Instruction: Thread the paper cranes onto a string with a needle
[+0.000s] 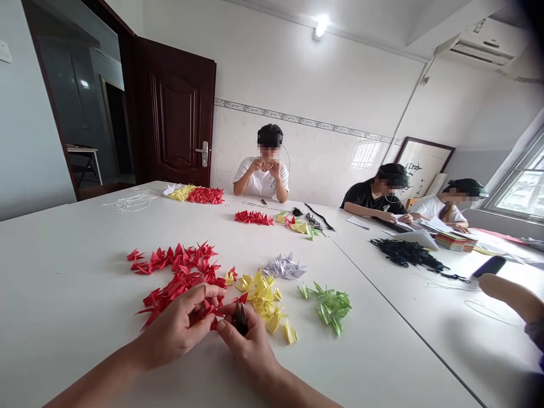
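My left hand [176, 326] pinches a small folded red paper crane [211, 310] between thumb and fingertips. Close against it, my right hand [255, 345] has its thumb tip at the crane and its fingers closed round a dark, pointed metal tool [241, 318] that looks like thread snips. Just beyond my hands lies a spread of red paper cranes [176, 283]. Yellow cranes [260, 294] sit right of them, pale lilac ones [284, 266] behind the yellow, and light green ones [329, 309] farther right. Any thread at my fingertips is too small to make out.
Across the white table [85, 272] a person [261, 181] sits near more red cranes [206, 195]. Two people work at the right. A heap of black cords [406, 253] and a paper stack [455, 242] lie there. Another person's arm [510, 300] enters at the right edge.
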Demonstrator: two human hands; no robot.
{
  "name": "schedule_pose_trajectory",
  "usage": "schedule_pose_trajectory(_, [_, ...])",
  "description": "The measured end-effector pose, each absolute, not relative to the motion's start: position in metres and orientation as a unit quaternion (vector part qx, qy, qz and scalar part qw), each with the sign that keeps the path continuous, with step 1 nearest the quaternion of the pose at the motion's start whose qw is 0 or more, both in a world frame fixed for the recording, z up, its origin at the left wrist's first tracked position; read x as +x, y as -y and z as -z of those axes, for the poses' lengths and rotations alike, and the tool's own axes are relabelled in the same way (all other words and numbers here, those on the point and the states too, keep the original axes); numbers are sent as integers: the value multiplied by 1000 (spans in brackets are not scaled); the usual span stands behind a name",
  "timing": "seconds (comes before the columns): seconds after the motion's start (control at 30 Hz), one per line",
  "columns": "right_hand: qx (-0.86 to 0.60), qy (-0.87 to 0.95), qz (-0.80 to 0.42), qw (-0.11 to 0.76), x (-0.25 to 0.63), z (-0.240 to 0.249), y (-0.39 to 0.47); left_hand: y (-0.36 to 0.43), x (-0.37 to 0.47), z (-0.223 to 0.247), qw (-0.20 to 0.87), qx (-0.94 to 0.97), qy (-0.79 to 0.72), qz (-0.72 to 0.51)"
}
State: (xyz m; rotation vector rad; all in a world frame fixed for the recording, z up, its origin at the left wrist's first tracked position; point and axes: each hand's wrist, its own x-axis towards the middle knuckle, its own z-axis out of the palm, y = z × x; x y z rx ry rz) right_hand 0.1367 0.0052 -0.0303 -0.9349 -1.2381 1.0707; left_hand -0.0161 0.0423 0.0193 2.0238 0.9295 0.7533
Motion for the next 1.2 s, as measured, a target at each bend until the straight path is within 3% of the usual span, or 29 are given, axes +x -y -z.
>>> schedule_pose_trajectory(0.43, [-424,520,-450,589,136,33,-6,-44,-15,-14,448,769,-338,-307])
schedule_pose_trajectory(0.7, [-430,508,-453,594,136,32,-7,-48,-20,-19,345,854,-259,-290])
schedule_pose_trajectory(1.0, [-438,492,-447,605,136,40,-11,-50,-19,-18,295,872,-289,-262])
schedule_pose_trajectory(1.2, [-442,504,-443,595,138,30,-2,-52,-19,-19,272,854,-310,-318])
